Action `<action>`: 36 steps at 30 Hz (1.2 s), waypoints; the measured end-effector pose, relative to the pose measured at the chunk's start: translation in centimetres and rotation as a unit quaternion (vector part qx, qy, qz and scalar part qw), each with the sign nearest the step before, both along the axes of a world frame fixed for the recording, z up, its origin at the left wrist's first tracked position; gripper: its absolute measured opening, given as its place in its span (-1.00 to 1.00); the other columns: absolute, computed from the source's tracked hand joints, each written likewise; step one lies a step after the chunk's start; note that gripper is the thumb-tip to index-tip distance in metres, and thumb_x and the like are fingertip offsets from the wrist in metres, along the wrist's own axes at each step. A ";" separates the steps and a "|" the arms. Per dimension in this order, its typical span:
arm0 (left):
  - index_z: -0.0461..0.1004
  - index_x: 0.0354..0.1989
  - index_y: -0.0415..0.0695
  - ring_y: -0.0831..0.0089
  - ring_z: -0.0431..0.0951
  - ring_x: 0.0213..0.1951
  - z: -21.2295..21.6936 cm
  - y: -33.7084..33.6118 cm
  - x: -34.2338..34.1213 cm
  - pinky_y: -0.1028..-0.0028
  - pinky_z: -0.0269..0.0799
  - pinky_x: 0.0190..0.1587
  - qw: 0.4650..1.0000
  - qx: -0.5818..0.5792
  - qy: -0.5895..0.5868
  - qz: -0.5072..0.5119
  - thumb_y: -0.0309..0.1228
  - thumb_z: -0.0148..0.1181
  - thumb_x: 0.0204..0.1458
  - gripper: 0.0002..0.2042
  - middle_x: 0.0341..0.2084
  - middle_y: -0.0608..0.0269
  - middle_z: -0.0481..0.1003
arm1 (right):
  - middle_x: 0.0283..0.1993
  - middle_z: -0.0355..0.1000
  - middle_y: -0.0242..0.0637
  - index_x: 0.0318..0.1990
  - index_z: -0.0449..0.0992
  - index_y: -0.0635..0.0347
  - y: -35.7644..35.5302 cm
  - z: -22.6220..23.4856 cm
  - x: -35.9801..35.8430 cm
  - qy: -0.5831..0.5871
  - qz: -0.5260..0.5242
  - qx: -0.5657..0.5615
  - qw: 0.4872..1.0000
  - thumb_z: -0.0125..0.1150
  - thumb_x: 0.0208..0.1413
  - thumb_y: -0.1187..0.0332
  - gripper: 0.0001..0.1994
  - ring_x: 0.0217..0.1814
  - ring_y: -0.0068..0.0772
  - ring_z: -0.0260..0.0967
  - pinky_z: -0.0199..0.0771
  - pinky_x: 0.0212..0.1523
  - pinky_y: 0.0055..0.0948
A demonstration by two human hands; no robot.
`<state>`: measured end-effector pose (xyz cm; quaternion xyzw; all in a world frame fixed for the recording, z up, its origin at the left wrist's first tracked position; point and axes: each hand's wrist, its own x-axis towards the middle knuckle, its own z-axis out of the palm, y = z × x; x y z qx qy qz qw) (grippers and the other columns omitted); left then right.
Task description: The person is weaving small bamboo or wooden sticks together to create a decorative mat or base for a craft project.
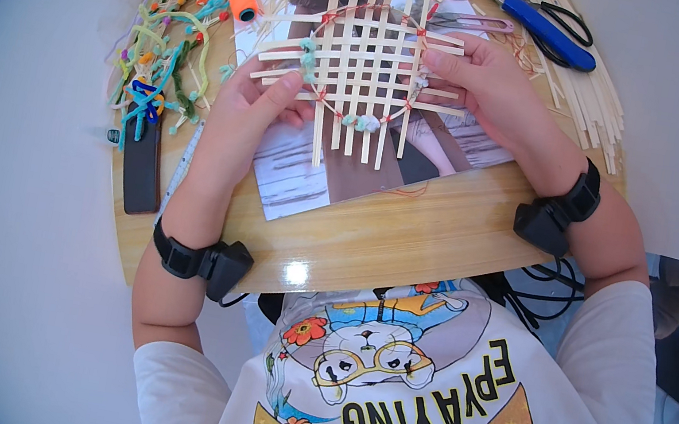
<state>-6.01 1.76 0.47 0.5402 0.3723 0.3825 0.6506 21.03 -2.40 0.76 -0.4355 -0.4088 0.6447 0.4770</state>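
I hold the woven lattice (363, 61) of pale strips above a printed sheet (295, 182), left hand (256, 108) and right hand (492, 80) pinching its opposite side edges; blue-handled cutters (549, 33) lie beyond, to the right.

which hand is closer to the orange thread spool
Left. The left hand is below and slightly right of the orange thread spool; the right hand is farther off to the right, across the woven lattice.

woven lattice (380, 62) | pale strips (346, 60) | red-tied hoop (327, 19), pastel tufts (365, 124) | held at both sides
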 end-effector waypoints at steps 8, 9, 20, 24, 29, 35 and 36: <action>0.53 -0.21 -0.26 0.62 0.49 -0.41 0.0 -0.2 -0.1 0.61 0.38 -0.33 0.992 0.022 0.110 -0.062 -0.30 0.13 0.13 -0.75 -0.41 0.26 0.56 | -0.13 0.49 -0.23 -0.03 0.44 0.32 -0.3 0.4 -0.4 0.015 -0.011 0.003 1.000 0.22 0.12 0.26 -0.65 -0.18 -0.48 0.49 0.58 -0.10 -0.46; 0.53 -0.21 -0.26 0.62 0.49 -0.41 0.0 -0.2 -0.2 0.61 0.38 -0.33 0.992 0.022 0.111 -0.061 -0.30 0.13 0.13 -0.75 -0.41 0.26 0.56 | -0.13 0.49 -0.23 -0.03 0.44 0.32 -0.3 0.5 -0.5 0.016 -0.009 0.002 1.000 0.22 0.12 0.26 -0.65 -0.18 -0.48 0.49 0.58 -0.10 -0.46; 0.52 -0.19 -0.24 0.65 0.47 -0.40 -0.3 0.0 -0.1 0.63 0.35 -0.31 0.994 0.032 0.099 -0.030 -0.32 0.13 0.13 -0.77 -0.40 0.28 0.56 | -0.14 0.50 -0.17 0.03 0.40 0.35 -0.2 -0.1 0.0 -0.032 0.065 0.009 0.997 0.23 0.10 0.32 -0.61 -0.13 -0.42 0.50 0.56 -0.18 -0.54; 0.53 -0.22 -0.24 0.65 0.46 -0.40 -0.4 -0.2 0.0 0.63 0.34 -0.31 0.992 0.043 0.113 -0.037 -0.32 0.14 0.13 -0.77 -0.41 0.28 0.55 | -0.14 0.50 -0.17 0.03 0.40 0.34 -0.1 -0.3 0.0 -0.032 0.047 0.017 0.998 0.24 0.09 0.32 -0.61 -0.15 -0.43 0.50 0.56 -0.17 -0.51; 0.54 -0.26 -0.24 0.63 0.43 -0.42 0.6 -0.8 0.4 0.61 0.31 -0.29 0.989 0.037 0.144 -0.020 -0.27 0.19 0.09 -0.75 -0.46 0.32 0.52 | -0.17 0.51 -0.23 0.00 0.41 0.28 0.0 -0.6 0.0 -0.011 0.033 0.032 0.999 0.21 0.12 0.33 -0.67 -0.20 -0.52 0.49 0.55 -0.18 -0.57; 0.54 -0.26 -0.23 0.64 0.41 -0.42 0.5 -0.8 0.5 0.61 0.30 -0.29 0.989 0.044 0.140 -0.022 -0.27 0.19 0.09 -0.75 -0.45 0.33 0.52 | -0.15 0.50 -0.18 -0.01 0.43 0.32 -0.1 -0.5 0.0 -0.020 0.036 0.044 0.998 0.25 0.09 0.31 -0.64 -0.16 -0.43 0.49 0.56 -0.16 -0.47; 0.54 -0.26 -0.23 0.64 0.41 -0.42 0.3 -0.7 0.4 0.61 0.30 -0.29 0.989 0.043 0.140 -0.022 -0.27 0.19 0.09 -0.75 -0.45 0.33 0.52 | -0.15 0.50 -0.18 -0.01 0.43 0.32 -0.1 -0.5 -0.1 -0.020 0.036 0.043 0.998 0.25 0.09 0.31 -0.64 -0.16 -0.43 0.49 0.56 -0.16 -0.47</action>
